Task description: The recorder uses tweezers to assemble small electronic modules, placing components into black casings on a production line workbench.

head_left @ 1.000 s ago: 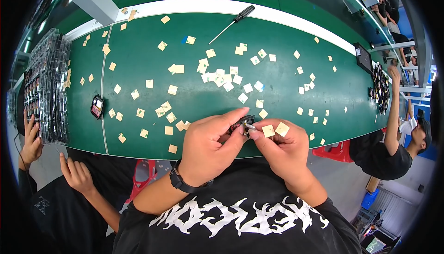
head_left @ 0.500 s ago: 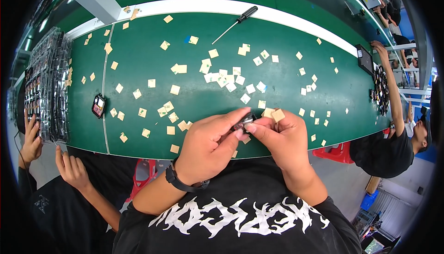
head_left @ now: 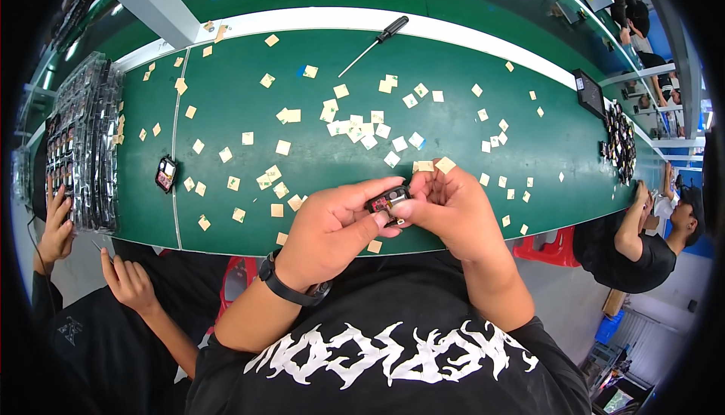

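Note:
Near the table's front edge, my left hand holds a small black electronic housing between thumb and fingers, its open face with silvery inner parts turned up. My right hand closes on the right end of the same housing, thumb pressed on its face. A tan square paper piece sits at the right hand's fingertips, with another beside it. Many similar paper squares lie scattered over the green table. A second black housing rests alone at the left.
A screwdriver lies at the far edge. Stacked clear trays of parts stand at the left, with a co-worker's hands nearby. A pile of black parts and a black box are at the right, near another person.
The housing has tilted, showing more of its open face, and my right thumb lies over it. The person at the right has drawn an arm back from the black box.

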Motion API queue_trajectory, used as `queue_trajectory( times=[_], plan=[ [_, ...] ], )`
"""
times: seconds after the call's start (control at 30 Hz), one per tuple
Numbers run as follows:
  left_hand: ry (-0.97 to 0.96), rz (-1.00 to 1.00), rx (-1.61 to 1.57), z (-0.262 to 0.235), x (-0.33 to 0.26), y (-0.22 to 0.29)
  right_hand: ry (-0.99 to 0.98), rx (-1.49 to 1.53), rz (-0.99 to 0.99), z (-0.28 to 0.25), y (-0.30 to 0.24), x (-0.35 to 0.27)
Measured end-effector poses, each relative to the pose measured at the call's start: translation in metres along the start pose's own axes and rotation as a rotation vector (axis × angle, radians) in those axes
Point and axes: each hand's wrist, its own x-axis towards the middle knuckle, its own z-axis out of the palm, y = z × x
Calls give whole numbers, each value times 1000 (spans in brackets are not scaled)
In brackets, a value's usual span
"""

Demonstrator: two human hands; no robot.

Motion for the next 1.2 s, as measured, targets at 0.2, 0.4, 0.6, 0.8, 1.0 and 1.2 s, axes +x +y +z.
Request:
queue_trajectory(
  times=[0.2, 0.4, 0.6, 0.8, 1.0, 1.2],
  plan=[
    [72, -56, -156, 6, 1, 11, 152, 181, -9, -42, 11, -19],
    [123, -65, -118, 8, -1, 13, 218, 186, -88, -54, 5, -30],
    [165, -101, -130, 2, -15, 13, 220, 210, -131, -59, 0, -36],
    [211, -118, -164, 0, -29, 21, -72, -20, -274, -55, 6, -47],
    [314, -36, -65, -2, -40, 18, -96, -168, -233, -43, 3, -51],
    [350, 67, 146, -11, -45, 11, -143, -274, -316, -32, 5, -47]
  ],
)
